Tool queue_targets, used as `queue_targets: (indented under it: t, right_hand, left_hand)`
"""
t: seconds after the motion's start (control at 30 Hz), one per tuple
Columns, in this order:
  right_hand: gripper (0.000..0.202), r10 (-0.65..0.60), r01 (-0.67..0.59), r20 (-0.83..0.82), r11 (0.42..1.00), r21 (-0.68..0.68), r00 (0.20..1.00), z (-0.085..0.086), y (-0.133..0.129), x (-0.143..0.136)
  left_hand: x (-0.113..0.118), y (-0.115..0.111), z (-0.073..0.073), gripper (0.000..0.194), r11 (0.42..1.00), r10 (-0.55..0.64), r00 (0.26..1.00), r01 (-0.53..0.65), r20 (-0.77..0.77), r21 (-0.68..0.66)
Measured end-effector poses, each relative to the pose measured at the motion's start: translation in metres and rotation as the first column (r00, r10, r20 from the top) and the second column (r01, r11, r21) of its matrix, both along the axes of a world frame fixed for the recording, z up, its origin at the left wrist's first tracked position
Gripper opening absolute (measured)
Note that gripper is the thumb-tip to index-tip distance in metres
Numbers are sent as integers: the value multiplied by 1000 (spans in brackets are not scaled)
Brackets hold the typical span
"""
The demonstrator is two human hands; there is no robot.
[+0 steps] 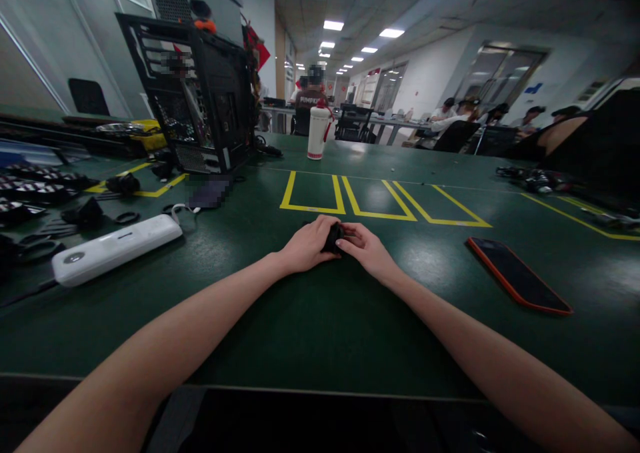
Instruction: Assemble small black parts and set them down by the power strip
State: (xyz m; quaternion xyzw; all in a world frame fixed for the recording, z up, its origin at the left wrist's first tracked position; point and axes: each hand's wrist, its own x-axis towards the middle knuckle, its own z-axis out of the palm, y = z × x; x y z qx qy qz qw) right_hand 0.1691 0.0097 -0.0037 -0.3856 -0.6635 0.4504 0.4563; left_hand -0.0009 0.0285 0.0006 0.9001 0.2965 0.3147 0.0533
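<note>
Just above the green table [350, 346], both hands meet around a small black rounded object [333, 239], perhaps a lens-like part. My left hand [311, 245] wraps over its left side, fingers closed on it. From the right, my right hand [367, 247] pinches its edge with thumb and fingertips. Much of the object is hidden behind the fingers, so its exact kind cannot be made out. Beyond the hands, yellow tape outlines [313, 209] mark the tabletop.
A white power strip [120, 247] lies left, beside black round parts [123, 184] and rings. An open computer case [225, 106] stands behind them. A white tumbler [317, 133] is at the back; an orange-edged phone [517, 276] lies right. Several people sit in the background.
</note>
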Motion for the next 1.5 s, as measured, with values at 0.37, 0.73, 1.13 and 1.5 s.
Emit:
queue_targets:
  t: [0.37, 0.73, 1.13, 1.5]
  right_hand:
    - [25, 46, -45, -50, 998, 34, 998, -5, 2, 3]
    - [29, 33, -33, -7, 999, -34, 999, -2, -2, 1]
    - [19, -31, 33, -44, 999, 42, 999, -2, 1, -1]
    - [33, 80, -81, -60, 997, -13, 995, 1, -5, 2]
  left_hand:
    - [0, 0, -1, 56, 1000, 13, 1000, -13, -5, 3]
    - [0, 1, -2, 57, 1000, 18, 1000, -17, -4, 3]
    - [1, 2, -2, 58, 1000, 8, 1000, -8, -6, 9]
    - [0, 0, 0, 55, 1000, 2, 1000, -2, -7, -1]
